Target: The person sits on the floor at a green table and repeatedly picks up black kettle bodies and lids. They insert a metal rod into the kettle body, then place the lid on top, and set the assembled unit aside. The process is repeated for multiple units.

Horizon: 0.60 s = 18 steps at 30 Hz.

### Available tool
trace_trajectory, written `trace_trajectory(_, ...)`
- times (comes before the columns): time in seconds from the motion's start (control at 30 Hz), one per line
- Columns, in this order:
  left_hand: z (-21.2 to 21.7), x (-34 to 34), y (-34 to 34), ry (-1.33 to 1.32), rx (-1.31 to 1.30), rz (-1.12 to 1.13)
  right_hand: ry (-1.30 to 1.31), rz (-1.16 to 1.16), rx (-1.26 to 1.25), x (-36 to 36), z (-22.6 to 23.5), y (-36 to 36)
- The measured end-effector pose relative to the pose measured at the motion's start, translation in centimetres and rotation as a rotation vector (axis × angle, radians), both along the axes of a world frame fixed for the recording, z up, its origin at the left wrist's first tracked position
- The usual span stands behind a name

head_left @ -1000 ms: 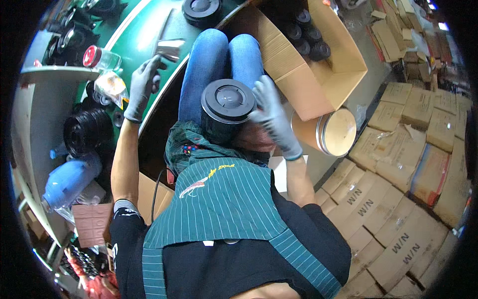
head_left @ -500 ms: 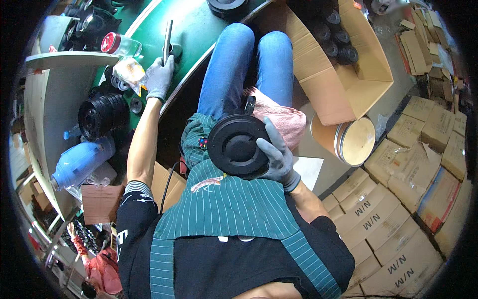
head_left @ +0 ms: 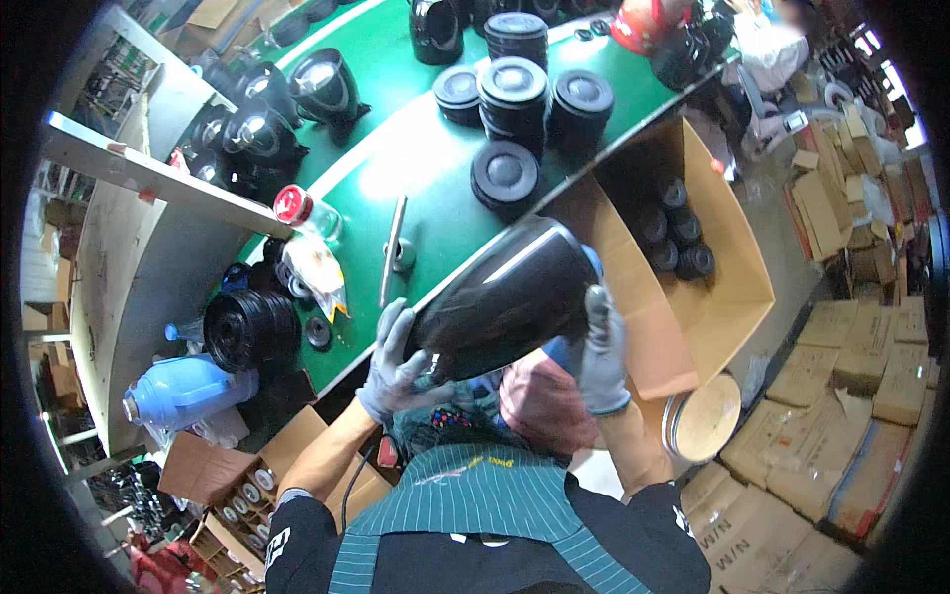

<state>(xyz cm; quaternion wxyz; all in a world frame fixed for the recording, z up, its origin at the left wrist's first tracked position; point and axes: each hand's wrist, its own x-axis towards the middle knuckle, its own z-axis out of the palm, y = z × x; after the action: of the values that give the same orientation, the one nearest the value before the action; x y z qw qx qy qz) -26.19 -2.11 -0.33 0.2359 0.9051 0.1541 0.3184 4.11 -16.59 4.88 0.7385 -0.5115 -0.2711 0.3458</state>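
A glossy black, smooth-sided cylindrical body (head_left: 505, 302) was held sideways, aslant, between the grey-gloved left hand (head_left: 392, 374) and grey-gloved right hand (head_left: 604, 354).

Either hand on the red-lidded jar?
No: the left hand and right hand hold the glossy black cylinder between them, while the red-lidded jar is on the green tabletop, apart from both.

The glossy black cylinder (head_left: 505, 302) hides most of the jeans (head_left: 562, 352); the upper edge crops a black canister (head_left: 435, 30). A white-clad co-worker (head_left: 774, 54) has a blurred head (head_left: 795, 14).

Gloved left hand (head_left: 389, 371) opposite gloved right hand (head_left: 605, 351)
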Motion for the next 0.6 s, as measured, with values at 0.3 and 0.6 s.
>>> trace_trajectory(0.3,9.7,7.0,16.7,-0.220,0.318,0.556,-0.995,0.327,-0.255,1.7,12.7,14.7)
trace_trajectory(0.6,13.1,23.0,52.7,0.119,0.510,0.714,-1.632,0.270,-0.137,4.6,22.1,16.3)
